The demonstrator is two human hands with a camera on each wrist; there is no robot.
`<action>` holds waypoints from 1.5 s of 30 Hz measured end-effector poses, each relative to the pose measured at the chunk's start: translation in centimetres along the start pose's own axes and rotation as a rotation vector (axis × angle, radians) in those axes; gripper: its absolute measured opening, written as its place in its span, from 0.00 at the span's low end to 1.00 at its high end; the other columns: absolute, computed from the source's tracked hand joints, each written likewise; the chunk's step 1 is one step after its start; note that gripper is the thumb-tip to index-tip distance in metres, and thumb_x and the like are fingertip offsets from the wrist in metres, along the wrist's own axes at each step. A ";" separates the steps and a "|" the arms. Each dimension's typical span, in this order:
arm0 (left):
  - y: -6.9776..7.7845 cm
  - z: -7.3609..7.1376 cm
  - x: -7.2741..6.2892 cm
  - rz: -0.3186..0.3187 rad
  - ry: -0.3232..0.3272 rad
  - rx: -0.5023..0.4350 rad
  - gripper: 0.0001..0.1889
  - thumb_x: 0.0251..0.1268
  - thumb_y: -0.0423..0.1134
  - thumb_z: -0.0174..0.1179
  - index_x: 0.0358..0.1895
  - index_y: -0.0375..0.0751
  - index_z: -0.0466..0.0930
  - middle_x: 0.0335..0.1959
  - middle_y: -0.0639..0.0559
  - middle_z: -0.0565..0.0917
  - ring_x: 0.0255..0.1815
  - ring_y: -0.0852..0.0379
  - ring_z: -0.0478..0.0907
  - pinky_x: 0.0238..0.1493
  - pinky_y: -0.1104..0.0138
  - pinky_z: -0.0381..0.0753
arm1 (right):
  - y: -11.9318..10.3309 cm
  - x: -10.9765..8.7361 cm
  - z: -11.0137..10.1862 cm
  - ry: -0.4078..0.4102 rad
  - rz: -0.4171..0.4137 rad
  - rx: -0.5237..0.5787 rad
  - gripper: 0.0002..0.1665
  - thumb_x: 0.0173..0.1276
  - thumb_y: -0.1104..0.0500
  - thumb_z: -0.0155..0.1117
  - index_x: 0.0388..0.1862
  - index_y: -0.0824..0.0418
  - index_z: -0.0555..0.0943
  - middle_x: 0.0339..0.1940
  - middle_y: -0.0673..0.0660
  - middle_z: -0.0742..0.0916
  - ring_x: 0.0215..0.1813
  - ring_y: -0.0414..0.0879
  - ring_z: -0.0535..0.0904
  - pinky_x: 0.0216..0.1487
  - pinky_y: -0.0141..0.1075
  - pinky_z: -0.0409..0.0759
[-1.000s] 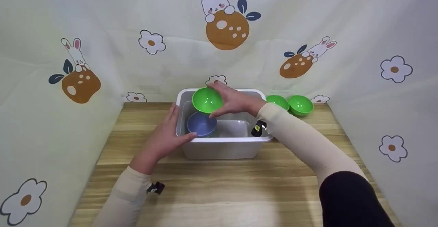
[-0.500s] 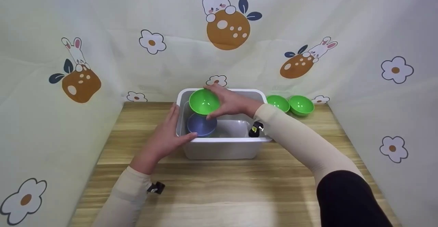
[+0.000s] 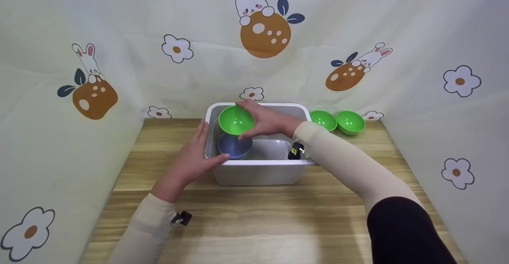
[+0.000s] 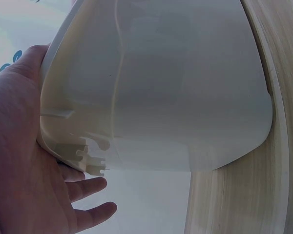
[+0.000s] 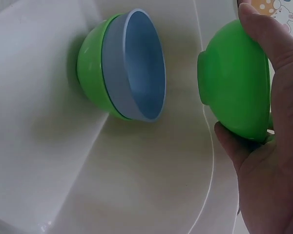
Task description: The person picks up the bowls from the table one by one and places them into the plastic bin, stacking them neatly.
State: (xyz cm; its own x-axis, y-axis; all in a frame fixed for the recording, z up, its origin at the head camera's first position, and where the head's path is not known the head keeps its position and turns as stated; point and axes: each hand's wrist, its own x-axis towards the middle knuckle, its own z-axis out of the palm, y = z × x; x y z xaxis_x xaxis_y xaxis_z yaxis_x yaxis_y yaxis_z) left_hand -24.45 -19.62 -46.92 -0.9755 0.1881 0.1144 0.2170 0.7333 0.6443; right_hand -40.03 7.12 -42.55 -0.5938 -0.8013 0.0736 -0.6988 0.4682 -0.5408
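One bench (image 3: 254, 216) carries a white tub (image 3: 258, 173); the left hand (image 3: 191, 154) spans its near left corner, while the right hand (image 3: 268, 120) reaches across from its right. Only the head view shows two spare green bowls (image 3: 350, 122) just right of the tub; only the right wrist view shows a lower green bowl (image 5: 92, 66) around the blue bowl (image 3: 234, 146) inside it. Left fingers lie straight and spread against the tub's rim; right fingers pinch the held green bowl (image 3: 236, 121), above and apart from the blue one.

Blue bowl (image 3: 234, 146) blocks bin floor (image 3: 271, 149) left; right free.
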 end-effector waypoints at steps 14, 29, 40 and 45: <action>0.0 0.0 0.0 -0.005 -0.006 0.012 0.72 0.63 0.83 0.64 0.93 0.41 0.36 0.94 0.40 0.39 0.89 0.29 0.49 0.81 0.32 0.60 | 0.7 0.5 1.3 -0.064 -0.018 -0.142 0.73 0.62 0.25 0.79 0.93 0.58 0.56 0.81 0.60 0.72 0.79 0.52 0.71 0.82 0.48 0.68; 0.1 0.0 0.1 -0.010 0.011 0.006 0.71 0.62 0.83 0.64 0.93 0.43 0.37 0.94 0.41 0.40 0.89 0.28 0.52 0.79 0.32 0.64 | 0.9 0.8 2.7 -0.159 -0.045 -0.324 0.73 0.68 0.18 0.64 0.92 0.64 0.53 0.86 0.65 0.66 0.79 0.57 0.73 0.82 0.47 0.70; 0.0 0.0 0.0 0.009 0.008 0.003 0.70 0.64 0.80 0.65 0.92 0.38 0.38 0.93 0.39 0.40 0.89 0.30 0.51 0.82 0.36 0.61 | 1.0 1.2 3.1 -0.169 -0.093 -0.338 0.70 0.71 0.19 0.60 0.91 0.67 0.54 0.82 0.64 0.69 0.75 0.55 0.75 0.81 0.44 0.71; -0.1 0.1 0.1 0.004 0.008 0.002 0.68 0.66 0.76 0.68 0.93 0.39 0.38 0.94 0.41 0.40 0.89 0.31 0.51 0.81 0.35 0.62 | 0.8 1.2 3.2 -0.210 -0.078 -0.367 0.70 0.73 0.17 0.55 0.93 0.65 0.51 0.84 0.65 0.67 0.75 0.55 0.75 0.80 0.46 0.72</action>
State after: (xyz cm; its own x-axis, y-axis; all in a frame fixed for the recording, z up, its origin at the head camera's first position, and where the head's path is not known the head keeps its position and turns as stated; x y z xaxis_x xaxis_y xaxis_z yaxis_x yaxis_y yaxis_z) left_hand -24.55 -19.65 -47.02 -0.9748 0.1860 0.1234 0.2213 0.7335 0.6426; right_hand -40.03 5.35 -45.63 -0.4660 -0.8802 -0.0898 -0.8566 0.4742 -0.2031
